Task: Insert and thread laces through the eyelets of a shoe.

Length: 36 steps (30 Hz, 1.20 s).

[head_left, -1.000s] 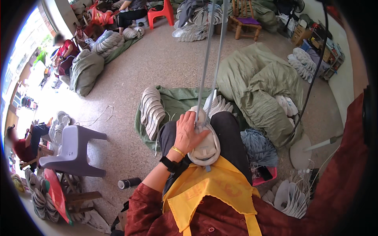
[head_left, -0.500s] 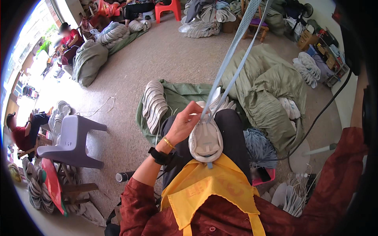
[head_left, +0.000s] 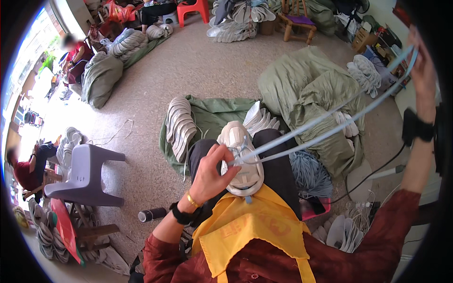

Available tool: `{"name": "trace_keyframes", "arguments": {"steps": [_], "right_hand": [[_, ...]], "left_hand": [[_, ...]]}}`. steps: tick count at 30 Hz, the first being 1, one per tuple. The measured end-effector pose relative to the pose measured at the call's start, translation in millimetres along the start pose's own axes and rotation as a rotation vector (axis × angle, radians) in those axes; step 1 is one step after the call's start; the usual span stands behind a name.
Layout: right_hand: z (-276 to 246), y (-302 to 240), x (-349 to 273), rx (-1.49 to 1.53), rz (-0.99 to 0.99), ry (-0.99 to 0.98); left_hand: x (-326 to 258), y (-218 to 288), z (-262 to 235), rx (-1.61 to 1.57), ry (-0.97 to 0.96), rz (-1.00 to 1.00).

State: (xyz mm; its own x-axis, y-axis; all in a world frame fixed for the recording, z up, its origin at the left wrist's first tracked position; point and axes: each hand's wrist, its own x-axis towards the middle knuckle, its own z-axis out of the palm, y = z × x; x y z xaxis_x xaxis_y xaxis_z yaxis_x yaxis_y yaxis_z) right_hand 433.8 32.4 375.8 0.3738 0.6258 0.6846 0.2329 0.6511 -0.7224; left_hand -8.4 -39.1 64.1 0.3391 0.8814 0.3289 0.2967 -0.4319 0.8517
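A pale beige shoe upper (head_left: 246,178) lies on my lap, its rounded toe pointing away from me. My left hand (head_left: 211,173) is closed in a pinch on the upper's left side, by the lace holes. From there a flat light blue shoelace (head_left: 315,121) runs in two taut strands up to the far right. My right hand (head_left: 423,70), raised at the right rim of the head view, grips the far part of the lace. Beneath the upper, a yellow apron (head_left: 245,221) covers part of my dark trousers.
Stacked shoe uppers (head_left: 179,127) rest on a green cloth (head_left: 217,109) ahead. A large green sack (head_left: 316,89) and a bundle of blue laces (head_left: 309,172) lie to the right. Leftward are a grey plastic stool (head_left: 89,177), a dark bottle (head_left: 152,214) and seated people (head_left: 78,54).
My right hand has swung the lace from straight ahead to the far right and come into fuller view. My left hand has moved slightly lower, and the upper's toe now shows.
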Motion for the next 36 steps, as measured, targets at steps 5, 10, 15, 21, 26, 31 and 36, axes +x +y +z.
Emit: {"name": "trace_keyframes", "arguments": {"steps": [5, 10, 15, 21, 26, 31, 36], "right_hand": [[-23.5, 85.4, -130.5, -0.546, 0.426, -0.576], [57.2, 125.0, -279.6, -0.287, 0.738, -0.906], [95.0, 149.8, -333.2, -0.191, 0.577, -1.051], [126.1, 163.1, -316.6, -0.320, 0.287, -0.932], [151.4, 207.3, -311.9, -0.267, -0.087, -0.988], [155.6, 209.0, -301.9, -0.194, 0.059, -1.136], [152.3, 197.5, -306.1, 0.045, 0.636, -1.131]], "left_hand": [[-42.0, 7.3, -14.7, -0.188, -0.033, -0.207], [-68.3, 12.5, -37.2, -0.134, -0.146, -0.214], [-103.1, 13.4, -75.0, -0.161, -0.126, -0.411], [-140.0, -12.2, -120.8, 0.019, -0.058, -0.910], [-130.5, -28.5, -108.0, 0.552, 0.108, -0.521], [-52.2, -8.3, -42.6, 0.240, 0.144, -0.303], [0.3, -23.3, -0.7, 0.123, 0.118, -0.210]]}}
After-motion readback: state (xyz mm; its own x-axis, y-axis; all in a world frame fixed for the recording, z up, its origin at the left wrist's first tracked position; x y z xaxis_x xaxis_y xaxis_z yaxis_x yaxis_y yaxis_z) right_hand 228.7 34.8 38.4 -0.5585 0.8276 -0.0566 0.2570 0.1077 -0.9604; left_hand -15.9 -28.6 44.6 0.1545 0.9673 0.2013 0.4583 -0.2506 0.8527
